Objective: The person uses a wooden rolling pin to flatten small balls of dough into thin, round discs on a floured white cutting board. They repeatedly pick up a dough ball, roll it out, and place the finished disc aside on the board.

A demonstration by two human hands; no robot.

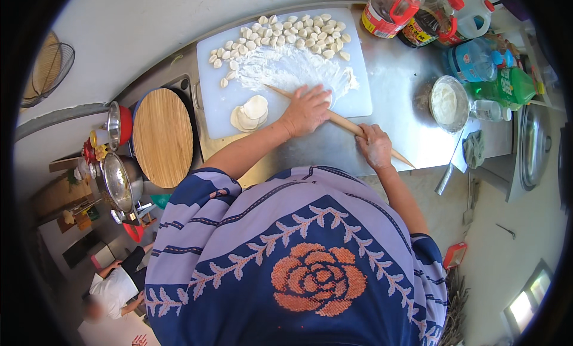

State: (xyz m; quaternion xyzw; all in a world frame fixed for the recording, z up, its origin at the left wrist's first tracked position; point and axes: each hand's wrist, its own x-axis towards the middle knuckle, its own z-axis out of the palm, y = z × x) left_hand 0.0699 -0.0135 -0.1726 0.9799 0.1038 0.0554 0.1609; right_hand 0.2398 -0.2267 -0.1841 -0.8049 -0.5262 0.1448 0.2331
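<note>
A tapered wooden rolling pin [344, 122] lies slantwise across the near edge of a white cutting board [282, 129]. My left hand [308, 109] holds it from above, palm over the wood and fingers stretched past it. Partly hidden beside those fingertips is a round of dough [330, 99]. Around the pin's lower right part is my right hand [375, 145], dusted with flour, with the tapered end sticking out beyond. Flour [286, 66] covers the board's middle. Thin dough wrappers [255, 107] overlap at its near left, and many small dough pieces [313, 30] cluster along the far side.
Right of the board are a metal bowl of flour [444, 103], a cleaver [447, 176], a cloth [473, 150] and large plastic bottles [394, 12]. A round wooden board [163, 137] and metal bowls [117, 181] lie left. Another person [114, 288] is at the lower left.
</note>
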